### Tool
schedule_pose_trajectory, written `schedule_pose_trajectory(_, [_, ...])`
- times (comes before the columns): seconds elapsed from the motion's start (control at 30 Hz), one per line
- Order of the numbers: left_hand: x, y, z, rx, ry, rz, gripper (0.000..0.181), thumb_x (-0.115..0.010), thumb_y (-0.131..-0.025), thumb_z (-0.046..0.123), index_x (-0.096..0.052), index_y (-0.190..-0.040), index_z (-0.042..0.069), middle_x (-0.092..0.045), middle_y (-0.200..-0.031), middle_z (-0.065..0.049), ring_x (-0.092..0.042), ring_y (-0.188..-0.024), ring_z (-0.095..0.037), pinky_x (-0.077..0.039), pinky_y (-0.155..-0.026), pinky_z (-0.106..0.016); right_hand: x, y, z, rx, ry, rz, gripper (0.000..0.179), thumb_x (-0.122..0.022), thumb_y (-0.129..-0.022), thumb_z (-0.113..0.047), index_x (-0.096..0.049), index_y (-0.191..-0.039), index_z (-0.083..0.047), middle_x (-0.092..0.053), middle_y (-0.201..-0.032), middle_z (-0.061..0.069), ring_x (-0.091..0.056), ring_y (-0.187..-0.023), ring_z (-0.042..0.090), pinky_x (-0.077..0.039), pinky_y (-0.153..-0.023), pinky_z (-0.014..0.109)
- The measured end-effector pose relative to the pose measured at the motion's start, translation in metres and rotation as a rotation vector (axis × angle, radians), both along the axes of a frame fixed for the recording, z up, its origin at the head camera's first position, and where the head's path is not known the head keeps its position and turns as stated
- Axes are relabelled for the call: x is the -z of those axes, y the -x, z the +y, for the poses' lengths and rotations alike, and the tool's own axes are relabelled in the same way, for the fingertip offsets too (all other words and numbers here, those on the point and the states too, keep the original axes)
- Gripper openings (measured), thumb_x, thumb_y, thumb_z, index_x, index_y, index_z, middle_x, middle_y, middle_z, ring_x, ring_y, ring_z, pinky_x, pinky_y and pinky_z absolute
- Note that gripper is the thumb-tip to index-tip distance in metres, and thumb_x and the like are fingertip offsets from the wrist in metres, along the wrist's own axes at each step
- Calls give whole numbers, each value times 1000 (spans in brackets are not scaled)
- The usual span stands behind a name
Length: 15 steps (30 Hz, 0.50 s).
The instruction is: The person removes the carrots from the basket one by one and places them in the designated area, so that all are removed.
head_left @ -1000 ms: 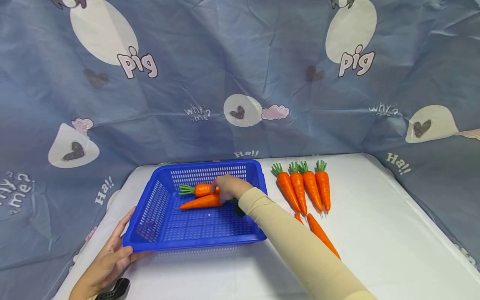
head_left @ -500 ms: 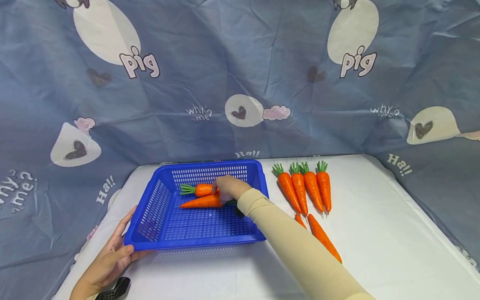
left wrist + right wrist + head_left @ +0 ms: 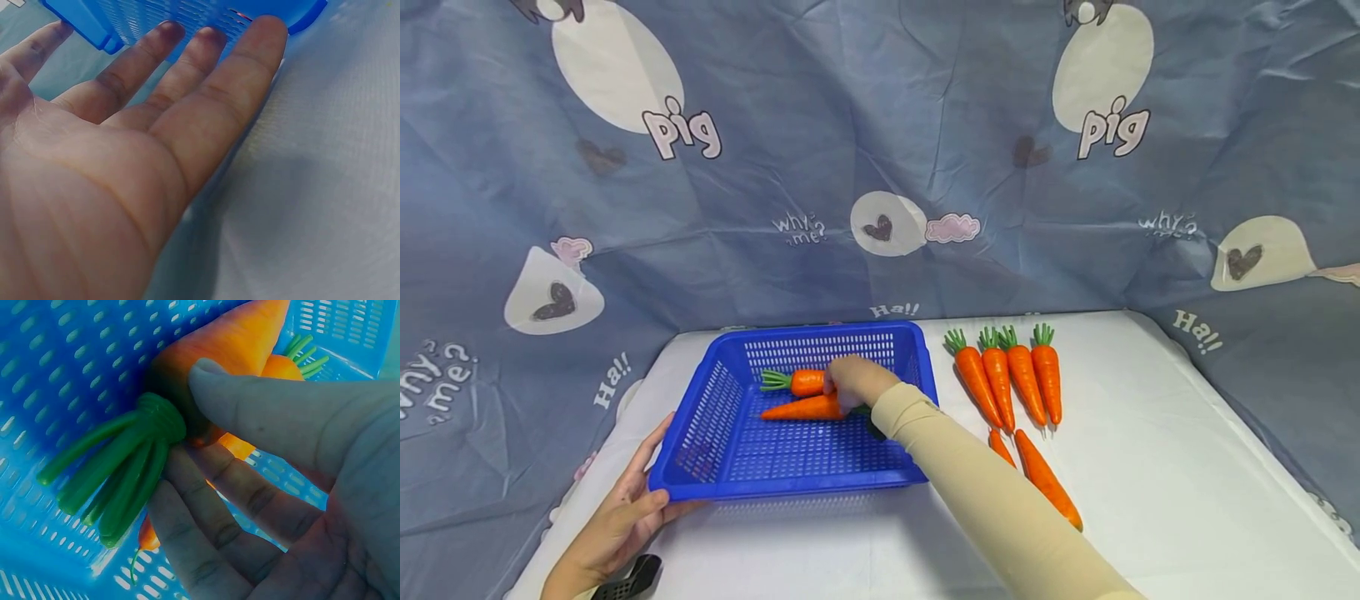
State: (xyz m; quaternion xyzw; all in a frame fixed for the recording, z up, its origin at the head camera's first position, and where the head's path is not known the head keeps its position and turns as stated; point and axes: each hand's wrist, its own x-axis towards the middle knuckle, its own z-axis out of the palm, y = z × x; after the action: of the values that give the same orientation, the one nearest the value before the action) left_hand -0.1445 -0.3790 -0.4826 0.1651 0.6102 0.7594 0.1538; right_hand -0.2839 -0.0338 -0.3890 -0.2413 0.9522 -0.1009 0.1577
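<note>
In the head view, my right hand (image 3: 860,383) reaches into the blue plastic basket (image 3: 790,487) and grips a carrot (image 3: 805,408) near its green top. The right wrist view shows the thumb on one side of this carrot (image 3: 231,337) and the fingers beneath. Just behind it in the basket lies a second carrot (image 3: 808,382), its right part hidden by the hand. At the basket's left front corner is my left hand (image 3: 625,517), its thumb by the rim. Straight fingers touch the basket's outer wall (image 3: 144,25) in the left wrist view.
Right of the basket, several carrots (image 3: 996,379) lie side by side with green tops pointing away. Nearer, one carrot (image 3: 1047,479) and part of another (image 3: 1000,446) lie beside the right sleeve (image 3: 992,500). A patterned blue-grey cloth (image 3: 880,167) hangs behind the white tabletop (image 3: 1172,467).
</note>
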Motion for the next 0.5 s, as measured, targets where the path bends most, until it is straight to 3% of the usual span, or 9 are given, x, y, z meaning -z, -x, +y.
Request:
schedule_pose_trajectory(0.27, [-1,-1,1,-16,5,-18,85,-47,-112,5,-1,-171,44,-52,-157,20,-64,-138,-13,-60,-107,-39,2,-7,-1,14,21,14,37,-86,-86,-1,-79,-121,-12,-77,-125,5,-70,-118,19,-57,-107,31])
schedule_pose_trajectory(0.5, [-1,-1,3,-20,-3,-31,83,-45,-113,4,-1,-171,45,-55,-155,20,-65,-137,-13,-60,-106,-39,0,-10,1,-11,-12,12,39,-87,-87,-5,-79,-124,-13,-77,-130,5,-69,-124,20,-54,-112,32])
